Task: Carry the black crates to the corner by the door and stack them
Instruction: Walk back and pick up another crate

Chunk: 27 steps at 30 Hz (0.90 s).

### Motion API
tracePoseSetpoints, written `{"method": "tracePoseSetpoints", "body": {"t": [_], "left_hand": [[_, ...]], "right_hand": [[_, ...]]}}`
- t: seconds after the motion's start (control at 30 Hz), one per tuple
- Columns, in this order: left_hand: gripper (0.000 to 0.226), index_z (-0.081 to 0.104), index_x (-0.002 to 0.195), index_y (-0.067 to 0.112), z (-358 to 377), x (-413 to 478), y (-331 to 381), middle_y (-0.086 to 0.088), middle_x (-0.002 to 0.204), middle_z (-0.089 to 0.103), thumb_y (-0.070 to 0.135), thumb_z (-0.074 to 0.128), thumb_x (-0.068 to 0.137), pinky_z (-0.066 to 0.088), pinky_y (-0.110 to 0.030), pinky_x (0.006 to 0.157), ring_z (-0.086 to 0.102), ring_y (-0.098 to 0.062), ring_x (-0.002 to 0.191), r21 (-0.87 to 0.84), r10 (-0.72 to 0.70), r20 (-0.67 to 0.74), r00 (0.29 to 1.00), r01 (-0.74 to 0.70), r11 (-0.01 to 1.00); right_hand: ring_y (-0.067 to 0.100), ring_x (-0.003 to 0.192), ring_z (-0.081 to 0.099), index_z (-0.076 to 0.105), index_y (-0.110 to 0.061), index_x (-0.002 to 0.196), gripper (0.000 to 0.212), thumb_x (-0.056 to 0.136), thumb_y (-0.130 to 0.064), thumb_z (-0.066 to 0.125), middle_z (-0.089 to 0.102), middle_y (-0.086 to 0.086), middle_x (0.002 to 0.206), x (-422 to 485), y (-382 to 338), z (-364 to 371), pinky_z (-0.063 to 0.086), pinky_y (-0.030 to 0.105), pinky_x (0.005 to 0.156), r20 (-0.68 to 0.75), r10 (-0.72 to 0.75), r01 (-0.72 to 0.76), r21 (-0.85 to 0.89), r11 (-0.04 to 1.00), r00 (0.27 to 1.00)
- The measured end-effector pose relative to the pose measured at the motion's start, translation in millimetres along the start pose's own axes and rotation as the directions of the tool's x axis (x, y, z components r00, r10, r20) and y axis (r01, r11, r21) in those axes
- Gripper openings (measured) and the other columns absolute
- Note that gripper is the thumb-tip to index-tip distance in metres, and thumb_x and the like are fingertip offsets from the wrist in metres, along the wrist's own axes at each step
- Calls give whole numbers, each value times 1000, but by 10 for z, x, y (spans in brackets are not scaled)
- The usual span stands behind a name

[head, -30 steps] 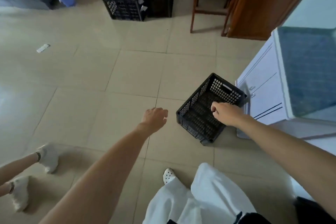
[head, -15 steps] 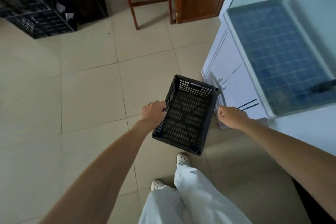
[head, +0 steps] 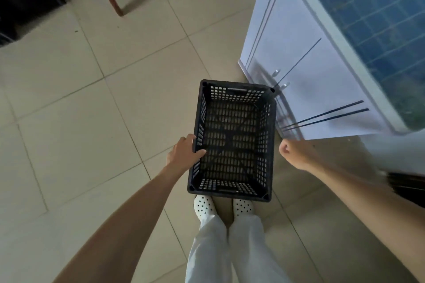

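Black crate | left hand grips left rim | right hand fisted beside

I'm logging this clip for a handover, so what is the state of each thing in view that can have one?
black crate: upright, empty, held up over the shoes, gripped at its left wall only.
left hand: grips the crate's left wall, thumb inside.
right hand: fingers curled, holding nothing, clear of the crate.
white cabinet: both doors closed.
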<state>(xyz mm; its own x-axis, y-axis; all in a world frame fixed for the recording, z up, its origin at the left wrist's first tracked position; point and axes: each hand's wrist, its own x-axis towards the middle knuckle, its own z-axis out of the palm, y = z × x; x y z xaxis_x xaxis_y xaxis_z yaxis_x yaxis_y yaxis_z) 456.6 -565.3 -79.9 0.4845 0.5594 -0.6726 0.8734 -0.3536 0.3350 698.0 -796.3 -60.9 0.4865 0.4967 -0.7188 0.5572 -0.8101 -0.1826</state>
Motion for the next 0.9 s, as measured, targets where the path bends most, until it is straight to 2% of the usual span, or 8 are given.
{"method": "tracePoseSetpoints", "body": {"t": [0.2, 0.33, 0.4, 0.47, 0.57, 0.63, 0.77, 0.9], "left_hand": [[88, 21, 151, 17, 404, 821, -241, -15, 150, 33, 46, 69, 83, 37, -49, 108, 37, -35, 137, -58, -19, 116, 993, 26, 998], [106, 4, 154, 13, 736, 1291, -345, -15, 158, 16, 45, 73, 81, 29, -51, 115, 24, -36, 144, -115, -56, 190, 980, 79, 990], [111, -3, 155, 14, 901, 1487, -389, -15, 160, 11, 45, 73, 81, 28, -51, 115, 22, -36, 145, -154, -99, 170, 980, 125, 980], [103, 2, 156, 12, 1052, 1632, -414, -17, 158, 20, 39, 71, 84, 30, -49, 113, 26, -37, 143, -216, -124, 79, 989, 138, 967], [71, 33, 146, 9, 1174, 1765, -437, -17, 139, 44, 30, 68, 88, 38, -41, 96, 42, -35, 129, -278, -121, -62, 991, 99, 955], [60, 45, 136, 5, 1184, 1853, -473, -16, 133, 49, 30, 69, 86, 38, -35, 87, 48, -32, 121, -285, -133, -69, 989, 108, 952], [55, 49, 120, 2, 1114, 1931, -513, -16, 119, 55, 33, 73, 81, 40, -35, 75, 51, -26, 100, -253, -134, -82, 988, 109, 961], [48, 48, 112, 2, 855, 1688, -481, -14, 109, 56, 33, 70, 83, 40, -36, 71, 50, -24, 92, -187, -112, -127, 986, 87, 979]], "right_hand": [[29, 81, 68, 63, -6, 100, 28, 98, -23, 41, 70, 13, 96, 676, 150, 634, 58, 45, 74, 2, 91, -91, 40, 995, 996], [32, 105, 63, 44, -4, 133, 45, 100, -35, 42, 56, 18, 129, 1069, 291, 920, 54, 42, 84, 58, 203, -209, 131, 969, 978], [31, 100, 63, 37, -2, 138, 50, 100, -35, 43, 54, 19, 131, 1228, 375, 1061, 52, 37, 71, 78, 245, -254, 138, 957, 966], [28, 90, 64, 38, -4, 136, 48, 100, -34, 44, 59, 17, 122, 1393, 435, 1204, 50, 35, 66, 60, 256, -263, 190, 946, 965], [27, 88, 66, 44, -6, 133, 41, 98, -27, 48, 64, 13, 113, 1613, 454, 1363, 57, 38, 75, -5, 275, -255, 360, 897, 961], [30, 91, 66, 43, -3, 133, 39, 99, -20, 47, 63, 15, 110, 1689, 424, 1408, 56, 40, 76, -33, 330, -282, 447, 849, 943], [27, 91, 63, 32, 2, 141, 48, 100, -17, 46, 60, 19, 118, 1739, 403, 1360, 47, 28, 63, 12, 359, -314, 512, 799, 933], [13, 63, 53, 33, 1, 141, 49, 99, -20, 48, 59, 10, 92, 1567, 316, 1215, 39, 22, 48, 17, 337, -294, 532, 794, 941]]}}
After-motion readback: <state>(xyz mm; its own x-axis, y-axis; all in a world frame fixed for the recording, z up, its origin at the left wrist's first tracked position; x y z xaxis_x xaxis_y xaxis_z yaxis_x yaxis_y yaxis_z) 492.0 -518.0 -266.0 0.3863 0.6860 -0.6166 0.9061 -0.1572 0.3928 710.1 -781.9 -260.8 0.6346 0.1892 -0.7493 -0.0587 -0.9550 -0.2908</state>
